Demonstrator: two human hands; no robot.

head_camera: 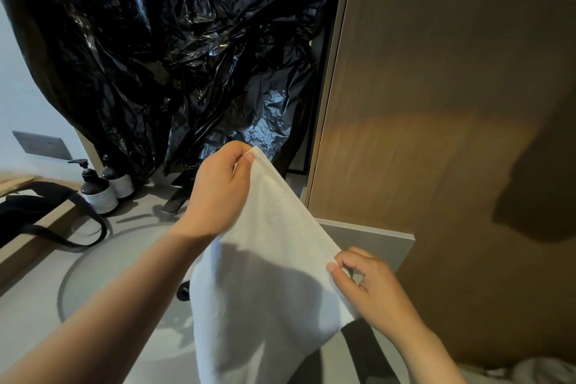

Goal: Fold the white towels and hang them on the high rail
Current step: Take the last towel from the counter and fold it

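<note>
A white towel (261,284) hangs in the air over the sink, held along its folded top edge. My left hand (218,193) pinches the upper far corner between thumb and fingers. My right hand (371,287) pinches the nearer lower corner of the same edge. The towel's body drops down between my arms and out of the bottom of the view. No rail shows in this view.
A round basin (103,262) is set in the grey counter below the towel. Two dark pump bottles (96,187) and a black bag strap (56,221) are at the left. Black plastic sheeting (174,50) hangs behind. A brown wooden panel (452,103) fills the right.
</note>
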